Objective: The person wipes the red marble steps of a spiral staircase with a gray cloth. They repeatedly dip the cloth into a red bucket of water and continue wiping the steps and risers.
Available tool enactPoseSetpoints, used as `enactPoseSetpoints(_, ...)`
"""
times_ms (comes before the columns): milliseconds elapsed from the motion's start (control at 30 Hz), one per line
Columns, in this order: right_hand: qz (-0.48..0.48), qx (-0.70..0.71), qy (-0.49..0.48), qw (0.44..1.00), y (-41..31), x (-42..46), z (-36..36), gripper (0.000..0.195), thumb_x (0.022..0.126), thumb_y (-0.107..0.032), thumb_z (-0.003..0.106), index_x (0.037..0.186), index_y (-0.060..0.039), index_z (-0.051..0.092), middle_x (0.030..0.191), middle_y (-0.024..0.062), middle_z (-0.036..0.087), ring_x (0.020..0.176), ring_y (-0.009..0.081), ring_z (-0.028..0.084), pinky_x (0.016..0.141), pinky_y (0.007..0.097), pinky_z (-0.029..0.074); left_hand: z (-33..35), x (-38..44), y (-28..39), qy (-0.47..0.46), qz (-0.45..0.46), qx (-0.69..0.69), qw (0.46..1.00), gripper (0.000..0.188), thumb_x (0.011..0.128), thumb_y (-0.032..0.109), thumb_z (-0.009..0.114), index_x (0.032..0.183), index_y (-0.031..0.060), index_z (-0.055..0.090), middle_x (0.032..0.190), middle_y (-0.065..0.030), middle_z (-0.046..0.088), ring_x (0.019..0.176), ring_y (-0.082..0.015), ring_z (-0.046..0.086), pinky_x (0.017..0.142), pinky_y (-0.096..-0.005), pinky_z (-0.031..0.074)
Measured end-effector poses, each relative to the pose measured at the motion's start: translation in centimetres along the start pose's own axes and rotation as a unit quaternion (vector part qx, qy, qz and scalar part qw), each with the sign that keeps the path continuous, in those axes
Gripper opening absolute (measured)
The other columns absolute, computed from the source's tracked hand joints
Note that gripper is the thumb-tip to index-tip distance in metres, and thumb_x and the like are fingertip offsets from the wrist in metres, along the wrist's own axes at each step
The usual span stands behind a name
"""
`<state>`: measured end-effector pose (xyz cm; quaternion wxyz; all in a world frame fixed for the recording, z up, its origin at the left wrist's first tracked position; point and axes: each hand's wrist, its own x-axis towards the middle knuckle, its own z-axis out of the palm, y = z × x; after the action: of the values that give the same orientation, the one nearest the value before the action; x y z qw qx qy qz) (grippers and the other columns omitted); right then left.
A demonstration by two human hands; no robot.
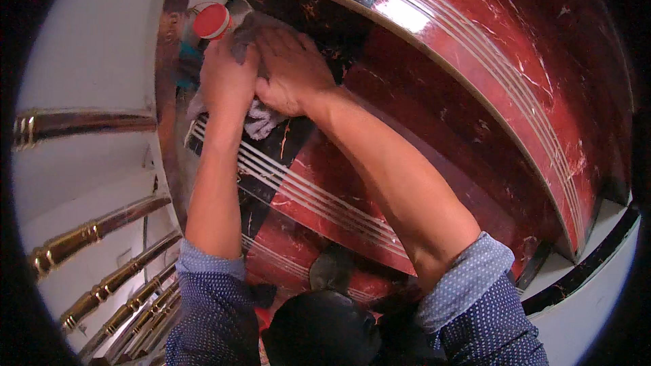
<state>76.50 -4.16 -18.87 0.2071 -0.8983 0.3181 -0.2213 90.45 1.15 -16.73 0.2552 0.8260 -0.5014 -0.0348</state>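
Note:
A grey cloth [262, 121] lies bunched on a black marble-patterned stair tread, in the corner by the railing's base. My left hand [229, 79] grips it, with the fingertips partly hidden. Beside it, my right hand [292, 63] presses the cloth with extended, slightly blurred fingers, close to the dark stair riser [325, 20]. Just beyond my left fingers stands a container with a red lid [211, 21]. Something teal [188, 63] shows to the left of that hand, mostly hidden and blurred.
Brown and gold balusters [96, 231] line the left, joined to a dark base rail [167, 71]. Red and black steps with pale nosing strips [325, 190] curve across the view. The upper step's edge [432, 53] overhangs the tread. A black rounded thing [323, 328] is at the bottom.

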Motion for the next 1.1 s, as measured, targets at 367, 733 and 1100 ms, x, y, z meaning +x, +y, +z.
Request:
enactPoseSetpoints(367, -0.001, -0.056, -0.116, 0.992, -3.9, -16.9, -6.8, 0.081, 0.093, -0.041, 0.056, 0.155, 0.0089, 0.041, 0.167, 0.0275, 0.036, 0.153, 0.0447, 0.035, 0.128, 0.0589, 0.022, -1.3, -17.4, 5.1, 0.036, 0.137, 0.022, 0.990, 0.058, 0.088, 0.026, 0.076, 0.138, 0.0017, 0.061, 0.146, -0.0257, 0.052, 0.138, -0.0499, 0.048, 0.114, -0.0597, 0.042)
enactPoseSetpoints(733, -0.027, -0.055, -0.178, 0.982, -10.0, -18.2, -4.7, 0.088, 0.096, -0.050, 0.055, 0.155, 0.0133, 0.040, 0.168, 0.0300, 0.034, 0.157, 0.0438, 0.030, 0.131, 0.0563, 0.015, -5.7, -21.6, 0.1, -0.019, 0.076, -0.006, 0.997, 0.059, 0.096, 0.024, 0.068, 0.147, -0.0016, 0.055, 0.157, -0.0279, 0.049, 0.146, -0.0486, 0.045, 0.123, -0.0584, 0.034)
enactPoseSetpoints(1100, -0.126, -0.033, -0.138, 0.982, -10.5, -11.6, -0.1, 0.085, 0.095, -0.046, 0.055, 0.159, 0.0084, 0.039, 0.169, 0.0255, 0.036, 0.159, 0.0406, 0.029, 0.132, 0.0540, 0.015, -5.4, -19.0, -4.8, 0.087, -0.022, -0.108, 0.990, 0.049, 0.106, 0.025, 0.057, 0.147, -0.0018, 0.052, 0.155, -0.0263, 0.050, 0.145, -0.0450, 0.047, 0.121, -0.0510, 0.038)
